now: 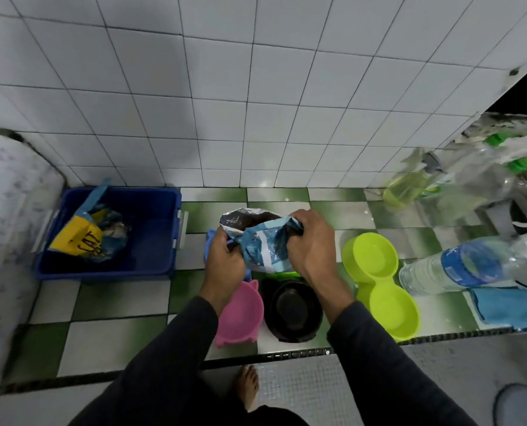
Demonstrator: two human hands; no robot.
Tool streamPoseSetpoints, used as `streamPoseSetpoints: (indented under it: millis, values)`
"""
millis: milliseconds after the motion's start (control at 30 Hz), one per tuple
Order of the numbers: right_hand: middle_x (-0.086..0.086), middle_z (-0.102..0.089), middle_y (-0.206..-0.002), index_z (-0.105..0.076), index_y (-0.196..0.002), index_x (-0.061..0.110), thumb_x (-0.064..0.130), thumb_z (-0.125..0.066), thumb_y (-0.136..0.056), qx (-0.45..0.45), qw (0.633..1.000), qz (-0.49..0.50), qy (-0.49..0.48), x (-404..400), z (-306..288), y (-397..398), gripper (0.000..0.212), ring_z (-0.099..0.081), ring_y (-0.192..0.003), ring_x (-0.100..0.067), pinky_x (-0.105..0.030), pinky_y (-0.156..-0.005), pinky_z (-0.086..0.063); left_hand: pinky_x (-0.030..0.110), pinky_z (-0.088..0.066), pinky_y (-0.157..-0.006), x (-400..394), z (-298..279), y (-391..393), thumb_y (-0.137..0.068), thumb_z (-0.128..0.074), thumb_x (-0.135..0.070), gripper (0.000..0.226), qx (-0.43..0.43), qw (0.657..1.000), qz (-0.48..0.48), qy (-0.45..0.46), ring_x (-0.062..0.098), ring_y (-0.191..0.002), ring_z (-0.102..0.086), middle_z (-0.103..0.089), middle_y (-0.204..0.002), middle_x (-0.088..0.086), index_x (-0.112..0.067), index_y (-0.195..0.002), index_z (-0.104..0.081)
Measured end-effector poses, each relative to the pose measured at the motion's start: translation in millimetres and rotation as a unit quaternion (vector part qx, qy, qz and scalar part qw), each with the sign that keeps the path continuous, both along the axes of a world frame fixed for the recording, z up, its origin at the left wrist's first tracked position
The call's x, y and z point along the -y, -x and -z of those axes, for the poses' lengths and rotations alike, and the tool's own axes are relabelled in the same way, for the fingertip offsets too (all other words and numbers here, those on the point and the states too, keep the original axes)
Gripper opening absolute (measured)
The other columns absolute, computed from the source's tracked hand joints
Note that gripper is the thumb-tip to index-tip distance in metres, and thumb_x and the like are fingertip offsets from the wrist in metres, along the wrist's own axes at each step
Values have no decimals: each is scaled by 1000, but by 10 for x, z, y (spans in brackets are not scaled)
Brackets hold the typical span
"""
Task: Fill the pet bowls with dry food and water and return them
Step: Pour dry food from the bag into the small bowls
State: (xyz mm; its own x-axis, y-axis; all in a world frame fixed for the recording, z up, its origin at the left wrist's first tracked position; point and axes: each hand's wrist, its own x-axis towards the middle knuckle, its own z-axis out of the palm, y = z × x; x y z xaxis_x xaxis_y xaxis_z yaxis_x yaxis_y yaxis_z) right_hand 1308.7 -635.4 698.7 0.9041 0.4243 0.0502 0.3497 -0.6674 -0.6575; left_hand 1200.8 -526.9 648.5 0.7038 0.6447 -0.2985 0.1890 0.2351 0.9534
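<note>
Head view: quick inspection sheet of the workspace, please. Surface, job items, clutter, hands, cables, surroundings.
Surface: green-and-white checkered counter, glossy.
Job's things: open food bag, kibble visible inside; pink bowl, black bowl and lime double bowl, no food or water visible in them; water bottle lying on its side.
Clutter: blue tub holding a yellow-and-blue bag; blue cloth; spray bottle.
Grippers: left hand and right hand each grip the food bag's top.
Cables: nothing seen.
Surroundings: white tiled wall; bare foot below.
</note>
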Motion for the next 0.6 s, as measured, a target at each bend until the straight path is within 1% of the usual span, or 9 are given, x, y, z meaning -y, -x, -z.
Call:
streamPoseSetpoints:
  millis: [67,133,233,267,300,367,433,500,600]
  values:
    - [-12,-63,-94,-71,-91,7,-5,-56,-74,9,1000,-7,8,13,13,-31,25,-57,-88,-29,-34,-74,-44,52,-63,-83,54,11,-32,-103,-53,3,21,-16,1000,-1,8,32,-101,-74,-72,-113,15,-15,-114,-57]
    - [-14,-62,-92,-70,-89,5,-6,-55,-72,16,1000,-12,21,17,19,-45,25,-56,-87,-31,-37,-73,-45,49,-63,-80,100,25,-51,-102,-51,4,19,-18,1000,1,13,31,-99,-74,-72,-112,17,-11,-113,-55]
    - [-15,-60,-90,-69,-86,3,-7,-55,-70,17,999,-18,47,10,17,-62,24,-55,-85,-32,-37,-69,-42,30,-61,-69,146,73,-74,-99,-51,10,22,-28,999,-5,28,23,-91,-73,-72,-103,9,-5,-115,-55]
    - [-14,-59,-90,-68,-85,3,-7,-54,-70,16,998,-19,60,6,14,-65,23,-55,-85,-32,-36,-67,-41,25,-60,-67,162,89,-83,-99,-52,10,25,-32,999,-1,34,19,-90,-72,-72,-103,6,-5,-118,-55]
    - [-14,-58,-91,-68,-85,3,-6,-53,-71,15,997,-19,72,6,13,-68,22,-55,-85,-32,-34,-66,-39,25,-61,-69,175,130,-97,-98,-53,8,27,-35,998,3,43,18,-92,-73,-72,-106,6,-6,-121,-56]
    - [-14,-57,-91,-67,-85,3,-6,-53,-72,15,995,-18,92,1,12,-74,21,-54,-85,-33,-32,-65,-35,39,-64,-82,186,198,-129,-98,-56,1,32,-41,997,10,57,24,-103,-73,-73,-114,8,-10,-128,-57]
    - [-14,-57,-92,-67,-87,3,-4,-53,-71,20,994,-21,109,-5,22,-77,22,-54,-86,-34,-33,-66,-37,50,-61,-91,184,276,-155,-94,-60,-12,38,-39,997,14,67,25,-110,-72,-74,-118,6,-15,-132,-57]
    - [-15,-57,-92,-67,-87,3,-3,-53,-70,25,992,-29,122,-8,37,-91,22,-54,-87,-36,-36,-66,-40,54,-58,-95,190,433,-202,-87,-62,-23,44,-41,997,7,65,23,-111,-71,-74,-118,1,-22,-131,-57]
    - [-15,-57,-93,-65,-86,5,-1,-55,-70,21,988,-41,150,-2,57,-149,20,-55,-88,-37,-34,-66,-36,54,-57,-97,236,582,-298,-82,-63,-34,46,-61,997,-3,53,18,-110,-70,-74,-115,-4,-28,-128,-58]
